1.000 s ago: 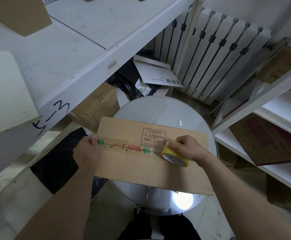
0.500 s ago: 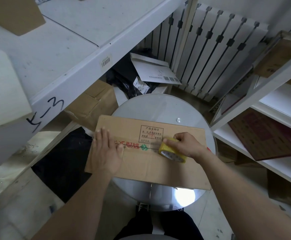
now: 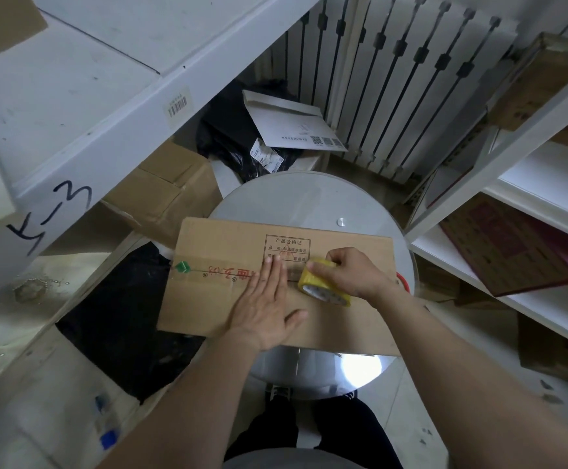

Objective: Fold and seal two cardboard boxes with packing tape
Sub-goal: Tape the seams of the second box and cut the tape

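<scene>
Head cam, looking at cardboard box (image 3: 225,238) flat on round table (image 3: 309,198); pressing it w/ straight-fingered L hand (image 3: 265,309), gripping tape roll (image 3: 323,291) w/ R hand (image 3: 353,272) right beside. Hemmed in by L shelf (image 3: 72,113), R shelf (image 3: 529,299), radiator (image 3: 411,79).

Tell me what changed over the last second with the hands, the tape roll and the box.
The left hand left the cardboard box's left end and slid right along the taped seam; it now presses flat beside the tape roll. The right hand still grips the roll at much the same spot, and the box still lies on the round table.
</scene>
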Motion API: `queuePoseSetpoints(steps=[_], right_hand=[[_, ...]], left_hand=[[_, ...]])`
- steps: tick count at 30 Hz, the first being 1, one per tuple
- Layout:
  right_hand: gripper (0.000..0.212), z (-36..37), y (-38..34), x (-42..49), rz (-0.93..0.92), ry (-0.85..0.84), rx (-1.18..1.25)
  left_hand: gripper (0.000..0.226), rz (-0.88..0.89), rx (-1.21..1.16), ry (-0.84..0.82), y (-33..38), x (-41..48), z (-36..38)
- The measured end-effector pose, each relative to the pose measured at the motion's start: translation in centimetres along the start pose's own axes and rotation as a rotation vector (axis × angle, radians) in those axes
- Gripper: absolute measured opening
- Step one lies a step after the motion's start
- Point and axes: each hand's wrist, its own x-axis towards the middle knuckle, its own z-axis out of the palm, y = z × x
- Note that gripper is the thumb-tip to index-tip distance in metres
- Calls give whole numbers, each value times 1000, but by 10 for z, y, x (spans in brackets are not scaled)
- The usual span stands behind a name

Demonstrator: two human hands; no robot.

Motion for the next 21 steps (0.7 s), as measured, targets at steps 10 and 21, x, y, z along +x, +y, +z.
queuePoseSetpoints(steps=[10, 21], right_hand=[[39, -2, 18, -11, -23, 40, 112], [22, -17, 35, -25, -55, -16, 393]], left_hand=[[101, 30, -12, -42, 0, 4, -5], [129, 59, -36, -99, 12, 28, -29]])
